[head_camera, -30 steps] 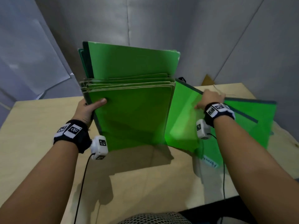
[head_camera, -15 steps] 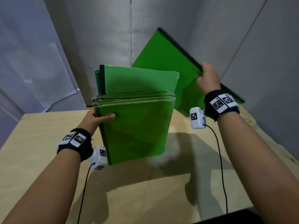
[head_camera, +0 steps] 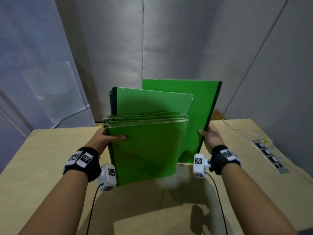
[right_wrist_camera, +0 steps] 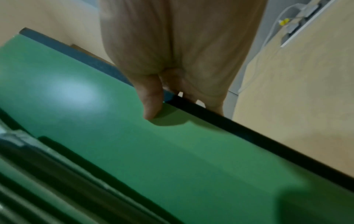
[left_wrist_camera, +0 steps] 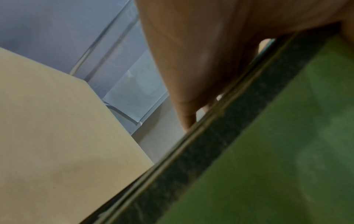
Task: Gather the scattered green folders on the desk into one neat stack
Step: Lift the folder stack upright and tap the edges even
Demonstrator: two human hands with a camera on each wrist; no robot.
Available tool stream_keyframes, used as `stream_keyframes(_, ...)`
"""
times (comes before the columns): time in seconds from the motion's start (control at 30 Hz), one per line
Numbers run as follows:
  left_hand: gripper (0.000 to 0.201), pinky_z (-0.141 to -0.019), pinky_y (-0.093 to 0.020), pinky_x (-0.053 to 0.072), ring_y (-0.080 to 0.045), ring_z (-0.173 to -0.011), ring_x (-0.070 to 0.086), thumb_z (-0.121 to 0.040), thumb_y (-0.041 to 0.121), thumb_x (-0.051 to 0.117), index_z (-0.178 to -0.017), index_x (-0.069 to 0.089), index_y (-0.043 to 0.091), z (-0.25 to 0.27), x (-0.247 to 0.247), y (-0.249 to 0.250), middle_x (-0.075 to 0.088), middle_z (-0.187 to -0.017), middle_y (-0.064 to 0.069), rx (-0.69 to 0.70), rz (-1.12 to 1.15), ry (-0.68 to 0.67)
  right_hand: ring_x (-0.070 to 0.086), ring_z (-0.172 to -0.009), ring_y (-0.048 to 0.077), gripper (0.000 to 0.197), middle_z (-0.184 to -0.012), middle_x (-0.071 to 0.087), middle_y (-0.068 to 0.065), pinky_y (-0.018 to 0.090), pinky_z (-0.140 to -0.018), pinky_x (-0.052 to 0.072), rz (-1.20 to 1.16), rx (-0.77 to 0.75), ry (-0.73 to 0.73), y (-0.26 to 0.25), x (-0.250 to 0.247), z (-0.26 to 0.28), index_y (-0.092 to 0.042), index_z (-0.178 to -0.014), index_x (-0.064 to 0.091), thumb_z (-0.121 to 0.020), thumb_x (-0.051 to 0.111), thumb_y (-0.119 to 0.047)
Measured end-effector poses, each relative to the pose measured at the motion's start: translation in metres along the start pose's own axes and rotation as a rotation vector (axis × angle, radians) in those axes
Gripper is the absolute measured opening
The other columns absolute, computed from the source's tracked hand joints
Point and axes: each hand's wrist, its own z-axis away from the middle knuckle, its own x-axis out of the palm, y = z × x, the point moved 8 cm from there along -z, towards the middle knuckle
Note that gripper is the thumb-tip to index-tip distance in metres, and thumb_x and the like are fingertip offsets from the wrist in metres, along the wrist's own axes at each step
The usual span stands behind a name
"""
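The left hand (head_camera: pixel 108 139) holds a bundle of green folders (head_camera: pixel 145 146) upright above the desk (head_camera: pixel 42 175). Its grip is closed on the bundle's left edge: the thumb lies across the near face, and the fingers pass behind, out of sight. In the left wrist view the left hand (left_wrist_camera: pixel 201 60) meets the dark spine strip of the bundle (left_wrist_camera: pixel 268 151). The folder tops are uneven — the rear ones stand higher than the front ones.

The right hand (head_camera: pixel 210 136) holds 1 single green folder (head_camera: pixel 199 119) upright, just behind and to the right of the bundle, partly overlapped by it. Its grip pinches the folder's dark right edge; in the right wrist view the thumb of the right hand (right_wrist_camera: pixel 172 60) presses the near face of the single folder (right_wrist_camera: pixel 134 144).

A power strip (head_camera: pixel 269 155) with a white cable (head_camera: pixel 242 131) lies on the desk at the far right — well apart from the folders.
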Motion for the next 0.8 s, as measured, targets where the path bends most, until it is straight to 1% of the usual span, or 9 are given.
stream_keyframes(0.07, 0.088, -0.077, -0.029, 0.055, -0.014, -0.086, 0.073, -0.015, 0.042, 0.095, -0.095, 0.069, 0.019, 0.001, 0.002, 0.001, 0.077, -0.092, 0.000, 0.011, 0.028, -0.022, 0.055, -0.115, 0.024, 0.050, -0.122, 0.061, 0.001, 0.042, -0.100, 0.042, -0.059, 0.042, -0.010, 0.015, 0.003, 0.003, -0.012, -0.133, 0.050, -0.090, 0.046, 0.013)
stream_keyframes(0.13, 0.093, -0.074, -0.026, 0.058, -0.015, -0.088, 0.073, -0.016, 0.042, 0.095, -0.101, 0.067, 0.017, 0.002, 0.003, 0.001, 0.077, -0.095, 0.002, 0.017, 0.041, -0.039, 0.058, -0.105, 0.021, 0.051, -0.114, 0.063, 0.001, 0.038, -0.093, 0.046, -0.029, 0.021, -0.033, 0.016, 0.007, 0.003, -0.013, -0.129, 0.052, -0.087, 0.047, 0.017)
stream_keyframes(0.23, 0.095, -0.072, -0.023, 0.058, -0.013, -0.087, 0.073, -0.016, 0.043, 0.095, -0.103, 0.065, 0.017, 0.003, 0.005, 0.001, 0.077, -0.094, 0.003, 0.022, 0.046, -0.047, 0.057, -0.104, 0.023, 0.051, -0.117, 0.062, 0.009, 0.037, -0.090, 0.045, 0.166, -0.025, -0.040, 0.019, 0.010, -0.003, -0.008, -0.124, 0.055, -0.082, 0.054, 0.020)
stream_keyframes(0.3, 0.097, -0.072, -0.023, 0.057, -0.011, -0.086, 0.073, -0.015, 0.045, 0.094, -0.102, 0.064, 0.018, 0.003, 0.005, 0.002, 0.077, -0.092, 0.005, 0.022, 0.043, -0.049, 0.058, -0.105, 0.024, 0.048, -0.119, 0.062, 0.015, 0.037, -0.091, 0.046, 0.251, -0.002, -0.028, 0.037, 0.007, -0.006, -0.003, -0.123, 0.057, -0.081, 0.057, 0.019)
stream_keyframes(0.4, 0.097, -0.073, -0.023, 0.055, -0.010, -0.085, 0.073, -0.014, 0.045, 0.094, -0.102, 0.064, 0.018, 0.003, 0.004, 0.001, 0.077, -0.092, 0.006, 0.019, 0.045, -0.041, 0.061, -0.110, 0.030, 0.039, -0.119, 0.065, 0.015, 0.045, -0.099, 0.046, 0.418, 0.093, -0.036, 0.078, 0.000, -0.008, -0.005, -0.119, 0.061, -0.082, 0.066, 0.006)
stream_keyframes(0.47, 0.097, -0.072, -0.022, 0.055, -0.010, -0.086, 0.073, -0.015, 0.045, 0.094, -0.103, 0.064, 0.018, 0.004, 0.005, 0.001, 0.077, -0.093, 0.006, 0.019, 0.046, -0.041, 0.062, -0.109, 0.029, 0.036, -0.120, 0.066, 0.012, 0.041, -0.098, 0.046, 0.543, 0.167, -0.034, 0.103, -0.007, -0.007, -0.006, -0.118, 0.062, -0.083, 0.070, -0.005)
stream_keyframes(0.57, 0.096, -0.067, -0.019, 0.057, -0.009, -0.084, 0.073, -0.015, 0.045, 0.094, -0.102, 0.064, 0.017, 0.005, 0.007, 0.003, 0.077, -0.091, 0.006, 0.026, 0.052, -0.048, 0.061, -0.110, 0.028, 0.044, -0.122, 0.065, 0.011, 0.035, -0.093, 0.046, 0.661, 0.250, -0.014, 0.127, -0.010, -0.001, -0.005, -0.123, 0.061, -0.082, 0.073, -0.014)
stream_keyframes(0.73, 0.097, -0.067, -0.018, 0.057, -0.010, -0.085, 0.073, -0.016, 0.045, 0.094, -0.103, 0.064, 0.016, 0.006, 0.006, 0.004, 0.077, -0.092, 0.004, 0.020, 0.032, -0.046, 0.062, -0.105, 0.032, 0.030, -0.115, 0.068, 0.013, 0.045, -0.096, 0.048, 0.501, 0.274, 0.038, 0.148, -0.006, 0.006, -0.006, -0.114, 0.064, -0.085, 0.067, -0.004)
stream_keyframes(0.8, 0.096, -0.066, -0.019, 0.057, -0.010, -0.084, 0.073, -0.016, 0.045, 0.094, -0.103, 0.064, 0.016, 0.007, 0.006, 0.003, 0.077, -0.092, 0.004, 0.016, 0.032, -0.040, 0.061, -0.106, 0.030, 0.031, -0.111, 0.067, 0.011, 0.040, -0.094, 0.048, 0.414, 0.213, 0.077, 0.138, -0.005, 0.010, -0.006, -0.117, 0.062, -0.087, 0.062, 0.001)
